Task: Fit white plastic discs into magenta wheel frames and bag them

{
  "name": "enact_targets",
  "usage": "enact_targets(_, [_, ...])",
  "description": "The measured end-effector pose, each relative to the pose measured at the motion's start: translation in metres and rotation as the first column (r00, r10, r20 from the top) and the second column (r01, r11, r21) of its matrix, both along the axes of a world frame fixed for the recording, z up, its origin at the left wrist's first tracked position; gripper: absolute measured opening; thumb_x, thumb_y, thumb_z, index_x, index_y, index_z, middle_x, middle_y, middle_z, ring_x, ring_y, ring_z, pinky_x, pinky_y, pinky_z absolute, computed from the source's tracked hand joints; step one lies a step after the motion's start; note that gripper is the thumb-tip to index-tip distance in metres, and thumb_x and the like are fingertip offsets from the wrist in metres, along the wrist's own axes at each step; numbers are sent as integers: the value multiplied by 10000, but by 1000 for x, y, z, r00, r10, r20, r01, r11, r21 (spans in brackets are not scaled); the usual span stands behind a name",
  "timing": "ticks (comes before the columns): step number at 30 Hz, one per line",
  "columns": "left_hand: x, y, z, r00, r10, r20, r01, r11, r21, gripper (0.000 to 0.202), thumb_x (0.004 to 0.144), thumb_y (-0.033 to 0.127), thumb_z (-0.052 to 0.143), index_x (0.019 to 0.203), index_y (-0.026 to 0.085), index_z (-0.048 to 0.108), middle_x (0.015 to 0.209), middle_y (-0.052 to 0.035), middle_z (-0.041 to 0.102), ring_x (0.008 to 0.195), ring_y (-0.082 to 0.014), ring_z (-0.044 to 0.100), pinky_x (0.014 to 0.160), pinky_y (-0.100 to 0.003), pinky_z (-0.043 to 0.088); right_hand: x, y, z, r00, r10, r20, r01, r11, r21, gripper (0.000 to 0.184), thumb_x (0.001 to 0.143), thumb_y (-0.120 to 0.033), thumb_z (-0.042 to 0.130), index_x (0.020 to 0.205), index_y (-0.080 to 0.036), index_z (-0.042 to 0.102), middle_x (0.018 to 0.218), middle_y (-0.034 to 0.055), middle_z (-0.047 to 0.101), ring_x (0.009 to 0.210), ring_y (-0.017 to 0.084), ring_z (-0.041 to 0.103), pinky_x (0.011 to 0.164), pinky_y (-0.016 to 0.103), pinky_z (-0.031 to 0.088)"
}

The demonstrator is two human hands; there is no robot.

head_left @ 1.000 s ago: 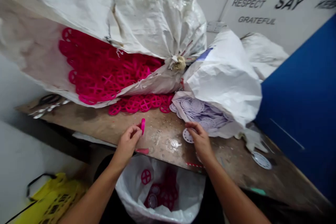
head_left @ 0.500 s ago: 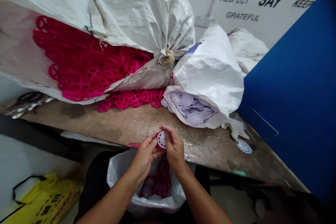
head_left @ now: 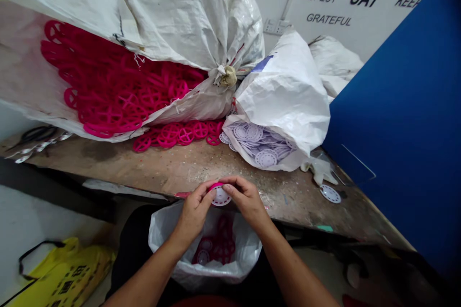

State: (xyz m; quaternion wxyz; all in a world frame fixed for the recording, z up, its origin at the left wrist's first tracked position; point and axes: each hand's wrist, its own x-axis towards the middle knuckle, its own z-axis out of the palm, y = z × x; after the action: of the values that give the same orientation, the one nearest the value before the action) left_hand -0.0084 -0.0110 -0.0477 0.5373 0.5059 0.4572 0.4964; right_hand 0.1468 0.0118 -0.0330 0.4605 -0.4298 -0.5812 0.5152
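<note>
Between my two hands is a small plastic wheel (head_left: 221, 196), a white slotted disc set against a pink ring, held over the table's front edge. My left hand (head_left: 196, 208) grips its left side with the thumb on the white face. On the opposite side my right hand (head_left: 247, 201) is closed on the rim, thumb also on the disc. Below them, an open white bag (head_left: 163, 240) in the lap holds pink rings (head_left: 225, 244), some with white discs. The fingers behind the wheel are partly hidden.
On the wooden table (head_left: 173, 165), a large sack (head_left: 180, 14) spills pink rings (head_left: 167, 135). A smaller white sack (head_left: 288, 86) holds white discs (head_left: 266, 157). One loose disc (head_left: 330, 194) lies right, near a blue panel (head_left: 392, 115). Scissors (head_left: 38, 133) lie far left; a yellow bag (head_left: 77, 273) is below.
My right hand has shifted from covering the disc's right part to gripping the rim. The wheel has tilted, showing more of its white face. The view has shifted slightly.
</note>
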Motion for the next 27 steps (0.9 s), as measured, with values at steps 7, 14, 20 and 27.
enact_targets(7, [0, -12, 5, 994, -82, 67, 91, 985, -144, 383, 768, 324, 614, 1105, 165, 528, 972, -68, 670, 786, -195, 658, 673, -293, 536, 4, -11, -1, 993, 109, -40, -111, 991, -69, 329, 798, -278, 635, 1116, -230, 565, 977, 22, 649, 882, 163, 601, 760, 274, 466])
enact_targets(14, [-6, -17, -5, 971, -233, -46, 218, 952, -217, 373, 773, 337, 588, 1103, 175, 525, 875, -41, 674, 709, -180, 660, 590, -253, 507, 21, -12, 1, 943, 197, 268, -207, 978, 9, 314, 808, -287, 618, 1113, -232, 567, 826, -12, 649, 728, 137, 591, 651, 238, 444])
enact_targets(20, [-35, -12, 10, 858, -255, -445, 207, 966, -154, 463, 726, 302, 645, 1172, 205, 566, 927, -37, 705, 585, -135, 617, 569, -242, 473, 97, 48, 9, 567, -449, 691, 73, 862, 501, 228, 847, -266, 496, 1000, -178, 641, 963, 96, 659, 835, 226, 613, 738, 346, 468])
enact_targets(27, [-144, 64, 13, 520, 434, -736, -291, 900, 325, 292, 815, 200, 494, 1085, 173, 601, 1044, -86, 640, 911, -212, 605, 845, -345, 447, 149, 97, -24, 94, -525, 846, -167, 829, 533, 319, 808, -218, 510, 1106, -159, 607, 1062, 155, 636, 830, 291, 630, 593, 356, 472])
